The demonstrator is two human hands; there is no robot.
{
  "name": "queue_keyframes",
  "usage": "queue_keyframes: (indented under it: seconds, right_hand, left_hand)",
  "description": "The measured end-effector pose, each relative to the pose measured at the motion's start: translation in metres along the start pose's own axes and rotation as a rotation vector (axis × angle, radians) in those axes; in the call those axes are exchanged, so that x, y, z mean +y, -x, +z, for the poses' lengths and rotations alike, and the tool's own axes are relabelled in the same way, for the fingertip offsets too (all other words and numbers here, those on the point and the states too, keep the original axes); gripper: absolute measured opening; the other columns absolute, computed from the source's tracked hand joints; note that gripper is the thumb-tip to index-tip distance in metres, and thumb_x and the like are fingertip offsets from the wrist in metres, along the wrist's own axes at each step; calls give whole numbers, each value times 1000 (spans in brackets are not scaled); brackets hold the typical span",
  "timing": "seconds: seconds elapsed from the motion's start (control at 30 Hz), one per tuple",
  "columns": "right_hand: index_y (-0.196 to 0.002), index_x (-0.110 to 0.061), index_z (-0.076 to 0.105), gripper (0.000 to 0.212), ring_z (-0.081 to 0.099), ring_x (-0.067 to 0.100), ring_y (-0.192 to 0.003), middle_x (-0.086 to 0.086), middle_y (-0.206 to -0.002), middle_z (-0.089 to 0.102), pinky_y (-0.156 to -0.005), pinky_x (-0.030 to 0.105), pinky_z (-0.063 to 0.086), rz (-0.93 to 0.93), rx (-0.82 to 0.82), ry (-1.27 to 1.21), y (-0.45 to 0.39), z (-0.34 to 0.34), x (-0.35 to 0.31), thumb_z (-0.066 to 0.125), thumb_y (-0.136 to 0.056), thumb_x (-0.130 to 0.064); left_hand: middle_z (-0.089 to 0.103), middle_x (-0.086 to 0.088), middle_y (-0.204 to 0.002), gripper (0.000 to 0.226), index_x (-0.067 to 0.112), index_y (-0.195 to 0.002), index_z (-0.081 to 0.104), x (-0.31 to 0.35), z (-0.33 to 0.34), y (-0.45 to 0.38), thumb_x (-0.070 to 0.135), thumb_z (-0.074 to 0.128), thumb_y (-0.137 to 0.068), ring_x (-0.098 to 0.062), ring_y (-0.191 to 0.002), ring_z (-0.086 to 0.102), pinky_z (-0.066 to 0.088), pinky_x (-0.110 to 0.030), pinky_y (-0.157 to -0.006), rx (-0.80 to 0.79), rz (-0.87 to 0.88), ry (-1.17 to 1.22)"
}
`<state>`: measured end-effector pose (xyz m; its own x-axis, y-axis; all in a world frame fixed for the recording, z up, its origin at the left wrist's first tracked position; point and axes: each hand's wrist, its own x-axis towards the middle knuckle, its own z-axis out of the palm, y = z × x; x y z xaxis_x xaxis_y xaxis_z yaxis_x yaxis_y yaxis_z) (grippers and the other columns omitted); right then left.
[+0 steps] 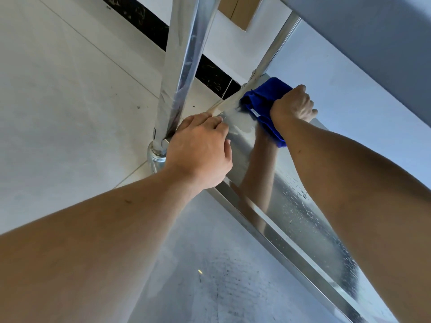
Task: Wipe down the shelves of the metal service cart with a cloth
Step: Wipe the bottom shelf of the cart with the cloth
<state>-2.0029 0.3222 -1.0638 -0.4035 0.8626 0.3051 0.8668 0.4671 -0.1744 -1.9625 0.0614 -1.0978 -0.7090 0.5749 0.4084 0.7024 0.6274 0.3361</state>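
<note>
Looking down, you see the cart's shiny steel shelf [300, 220], smooth, mirror-like and dotted with water droplets, beside a round polished post [182, 73]. Your left hand [200, 150] grips the shelf's raised rim at the corner, fingers curled over it. Your right hand [295, 104] clutches a fuzzy blue cloth [261, 99], bunched beneath the fist and pressed to the far corner.
</note>
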Motion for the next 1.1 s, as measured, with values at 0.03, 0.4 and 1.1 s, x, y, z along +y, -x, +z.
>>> queue_keyframes:
  seconds: [0.03,0.4,1.1]
  right_hand:
    - [-126,-16,52,34,57,29,-114,7,-122,64,-96,40,37,4,-7,-6,-1,0,0,53,-92,-11]
    - [-121,-12,58,30,64,30,-107,9,-118,66,-86,37,47,-58,-75,73,7,-13,26,54,-92,-17]
    - [-121,-28,61,51,44,35,-118,7,-129,52,-93,49,36,-196,-120,87,26,-9,45,31,-95,-60]
  left_hand:
    - [67,-5,-124,42,13,-117,67,0,0,0,33,44,-88,-24,-122,56,41,-39,-105,0,1,2]
    - [66,-6,-125,40,12,-114,66,2,-8,-1,33,44,-89,-24,-122,56,42,-40,-106,-43,13,3]
    - [68,-6,-118,36,11,-107,66,1,-4,-2,31,44,-87,-25,-117,57,42,-38,-103,-21,18,18]
